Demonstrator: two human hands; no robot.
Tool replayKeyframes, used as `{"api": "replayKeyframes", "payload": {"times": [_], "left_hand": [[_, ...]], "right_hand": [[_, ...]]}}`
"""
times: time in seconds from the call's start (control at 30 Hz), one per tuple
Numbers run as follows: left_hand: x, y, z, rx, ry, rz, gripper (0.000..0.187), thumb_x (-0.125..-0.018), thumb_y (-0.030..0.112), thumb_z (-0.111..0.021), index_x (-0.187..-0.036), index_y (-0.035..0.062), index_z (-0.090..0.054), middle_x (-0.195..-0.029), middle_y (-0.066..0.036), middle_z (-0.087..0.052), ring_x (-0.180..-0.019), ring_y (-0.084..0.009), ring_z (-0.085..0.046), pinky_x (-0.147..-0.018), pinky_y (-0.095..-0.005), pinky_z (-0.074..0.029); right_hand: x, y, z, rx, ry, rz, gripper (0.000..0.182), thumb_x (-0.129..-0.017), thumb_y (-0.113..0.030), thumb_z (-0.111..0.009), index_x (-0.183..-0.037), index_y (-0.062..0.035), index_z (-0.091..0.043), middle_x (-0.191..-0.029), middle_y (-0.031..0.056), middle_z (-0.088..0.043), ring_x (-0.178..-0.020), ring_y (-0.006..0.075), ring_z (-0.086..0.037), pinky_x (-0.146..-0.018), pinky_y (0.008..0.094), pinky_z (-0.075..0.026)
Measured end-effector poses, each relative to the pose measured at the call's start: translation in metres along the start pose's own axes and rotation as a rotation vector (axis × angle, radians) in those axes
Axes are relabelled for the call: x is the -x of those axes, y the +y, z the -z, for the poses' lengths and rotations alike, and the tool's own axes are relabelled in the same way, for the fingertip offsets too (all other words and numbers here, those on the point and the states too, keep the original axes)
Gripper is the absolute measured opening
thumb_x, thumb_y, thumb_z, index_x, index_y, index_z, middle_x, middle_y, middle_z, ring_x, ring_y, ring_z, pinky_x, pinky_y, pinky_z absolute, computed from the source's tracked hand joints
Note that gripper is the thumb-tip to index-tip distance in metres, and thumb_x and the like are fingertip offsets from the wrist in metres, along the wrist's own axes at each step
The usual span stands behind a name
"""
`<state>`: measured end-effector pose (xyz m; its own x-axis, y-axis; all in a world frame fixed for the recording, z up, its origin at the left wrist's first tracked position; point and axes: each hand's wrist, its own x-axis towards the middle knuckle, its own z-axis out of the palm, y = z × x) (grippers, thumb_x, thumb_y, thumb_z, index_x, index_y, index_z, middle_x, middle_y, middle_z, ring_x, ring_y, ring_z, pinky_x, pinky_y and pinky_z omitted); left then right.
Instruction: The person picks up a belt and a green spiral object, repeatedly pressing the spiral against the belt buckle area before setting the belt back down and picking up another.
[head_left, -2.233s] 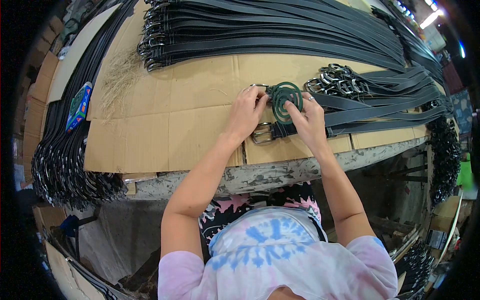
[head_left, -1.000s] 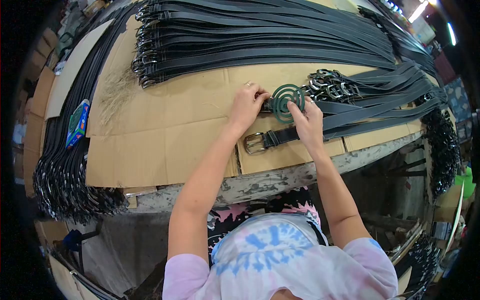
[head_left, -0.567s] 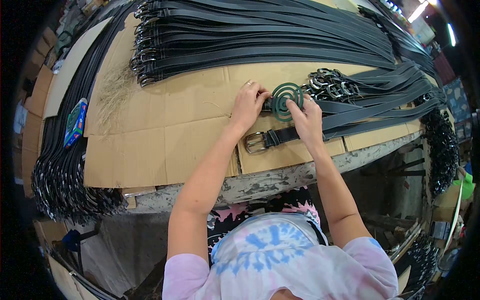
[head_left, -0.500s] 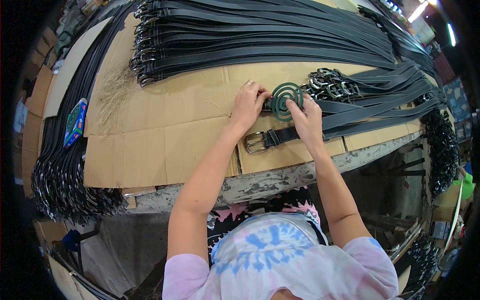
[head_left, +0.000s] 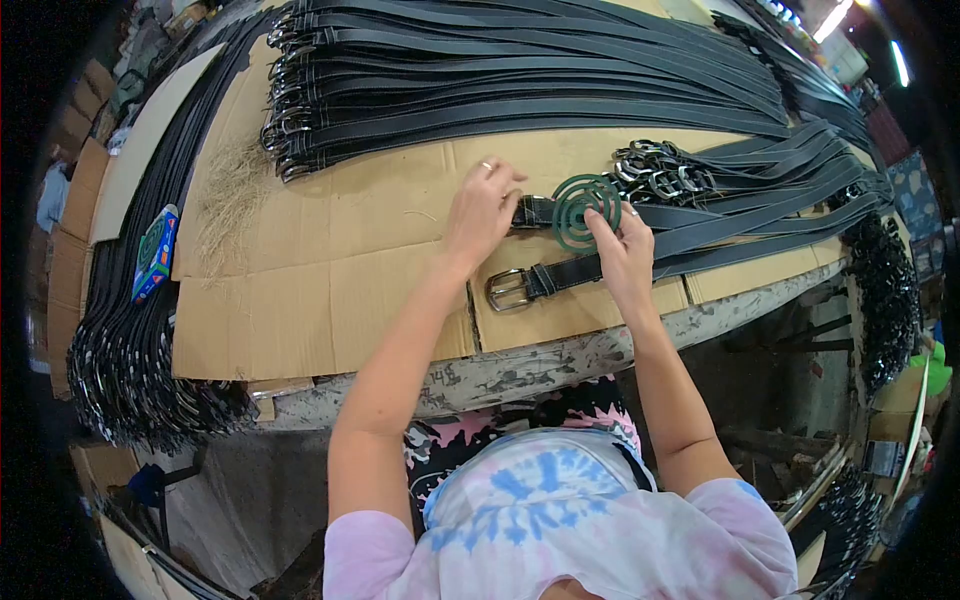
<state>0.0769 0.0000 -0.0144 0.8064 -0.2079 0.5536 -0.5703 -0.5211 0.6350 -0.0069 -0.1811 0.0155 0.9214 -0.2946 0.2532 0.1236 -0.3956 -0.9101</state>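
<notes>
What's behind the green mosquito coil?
A black belt shows just left of the green mosquito coil and seems to run behind it. The coil and the right hand cover much of the stretch there, so its details cannot be made out.

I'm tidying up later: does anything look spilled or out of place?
Yes: loose tan strands lie scattered on the left part of the cardboard, looking messy beside the neatly lined-up belts.
</notes>
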Motion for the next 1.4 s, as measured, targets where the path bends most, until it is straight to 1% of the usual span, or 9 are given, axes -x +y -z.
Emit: {"api": "replayKeyframes", "payload": {"times": [0.07,0.3,0.37,0.47,0.6,0.7,0.77,0.97,1.4], "left_hand": [[0.002,-0.001,0.005,-0.029,-0.323,-0.192,0.012,-0.082,-0.001,-0.059,-0.092,0.0005,-0.066,-0.096,-0.012,-0.062,-0.091,-0.0301,-0.061,-0.08,-0.0382,-0.05],[-0.014,-0.002,0.011,-0.197,-0.508,-0.457,0.019,-0.077,-0.002,-0.058,-0.093,-0.001,-0.068,-0.099,-0.012,-0.063,-0.093,-0.0287,-0.062,-0.081,-0.0364,-0.051],[-0.017,0.0,0.009,-0.322,-0.501,-0.639,0.016,-0.075,0.0,-0.058,-0.09,-0.0026,-0.066,-0.101,-0.012,-0.063,-0.094,-0.0282,-0.062,-0.082,-0.0352,-0.052],[-0.023,0.004,0.011,-0.41,-0.576,-0.71,0.011,-0.072,0.002,-0.062,-0.083,-0.0014,-0.066,-0.099,-0.012,-0.064,-0.095,-0.0269,-0.063,-0.085,-0.0337,-0.053],[-0.025,0.007,0.009,-0.435,-0.616,-0.754,0.013,-0.074,0.003,-0.058,-0.085,-0.001,-0.063,-0.101,-0.012,-0.062,-0.094,-0.0271,-0.062,-0.082,-0.0347,-0.053],[-0.023,0.006,0.007,-0.479,-0.651,-0.704,0.015,-0.074,0.004,-0.059,-0.089,-0.0009,-0.062,-0.1,-0.013,-0.063,-0.094,-0.0273,-0.063,-0.08,-0.0349,-0.053],[-0.022,0.001,0.005,-0.424,-0.562,-0.714,0.017,-0.074,0.004,-0.059,-0.09,-0.0008,-0.062,-0.099,-0.013,-0.064,-0.093,-0.0276,-0.063,-0.078,-0.0351,-0.054],[-0.018,-0.006,0.002,-0.343,-0.476,-0.7,0.008,-0.075,0.004,-0.06,-0.083,0.0023,-0.06,-0.085,-0.012,-0.062,-0.086,-0.0269,-0.065,-0.072,-0.0346,-0.055],[-0.017,-0.005,0.002,-0.424,-0.485,-0.674,0.006,-0.077,0.006,-0.059,-0.081,0.0024,-0.057,-0.078,-0.013,-0.062,-0.073,-0.0281,-0.067,-0.062,-0.0353,-0.055]], "right_hand": [[0.004,0.004,0.004,-0.02,-0.003,0.031,0.018,-0.087,-0.012,-0.062,-0.091,0.0037,-0.068,-0.083,0.0073,-0.061,-0.065,0.0105,-0.049,-0.056,0.0281,-0.039],[0.015,0.001,0.007,0.012,-0.046,-0.012,0.017,-0.087,-0.012,-0.062,-0.089,0.0034,-0.068,-0.081,0.0073,-0.06,-0.064,0.0121,-0.049,-0.056,0.0301,-0.039],[0.017,0.003,0.006,0.012,-0.043,0.014,0.016,-0.086,-0.012,-0.063,-0.088,0.0036,-0.067,-0.078,0.0085,-0.059,-0.063,0.014,-0.05,-0.057,0.0306,-0.039],[0.018,0.003,0.009,0.05,-0.051,0.05,0.016,-0.086,-0.012,-0.062,-0.087,0.0038,-0.067,-0.077,0.0089,-0.059,-0.063,0.0154,-0.049,-0.056,0.0313,-0.039],[0.019,0.001,0.009,0.063,-0.068,0.036,0.016,-0.086,-0.011,-0.062,-0.088,0.0036,-0.067,-0.08,0.0104,-0.06,-0.066,0.0166,-0.053,-0.058,0.031,-0.041],[0.017,0.005,0.004,0.031,-0.026,0.132,0.016,-0.086,-0.011,-0.062,-0.09,0.0039,-0.067,-0.086,0.0123,-0.062,-0.073,0.0188,-0.057,-0.064,0.0313,-0.045],[0.016,0.006,0.002,-0.009,-0.025,0.099,0.017,-0.086,-0.01,-0.061,-0.093,0.0045,-0.068,-0.094,0.0137,-0.063,-0.081,0.0213,-0.06,-0.071,0.0322,-0.047],[0.016,0.008,-0.002,-0.02,-0.044,0.101,0.018,-0.086,-0.009,-0.061,-0.094,0.0056,-0.068,-0.098,0.0139,-0.063,-0.082,0.0216,-0.061,-0.072,0.0325,-0.047],[0.015,0.005,-0.006,-0.002,-0.044,0.081,0.02,-0.087,-0.011,-0.061,-0.095,0.0061,-0.068,-0.098,0.0142,-0.061,-0.083,0.0205,-0.061,-0.071,0.0327,-0.048]]}}
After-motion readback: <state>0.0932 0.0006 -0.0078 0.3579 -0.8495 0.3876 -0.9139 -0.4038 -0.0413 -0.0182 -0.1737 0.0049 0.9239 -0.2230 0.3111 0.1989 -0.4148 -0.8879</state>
